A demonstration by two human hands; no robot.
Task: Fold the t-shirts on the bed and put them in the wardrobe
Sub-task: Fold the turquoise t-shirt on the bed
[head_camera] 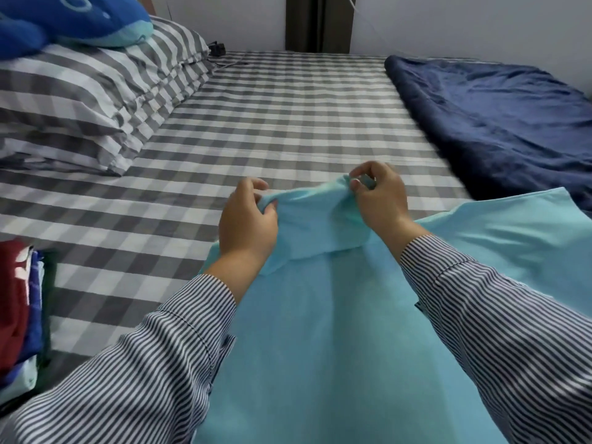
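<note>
A light blue t-shirt (320, 331) lies spread over the near part of the checked bed (272, 123). Its upper part is raised between my hands. My left hand (248, 222) grips the bunched cloth at the left end of that raised part. My right hand (379, 200) pinches the cloth at the right end, fingers curled. One flap of the shirt (512, 225) spreads out to the right on the bed. The wardrobe is out of sight.
A pile of clothes in red, blue and green (19, 309) sits at the bed's near left edge. Striped pillows (89, 104) with a blue plush toy (64, 17) lie at the far left. A dark blue blanket (499, 123) covers the right side.
</note>
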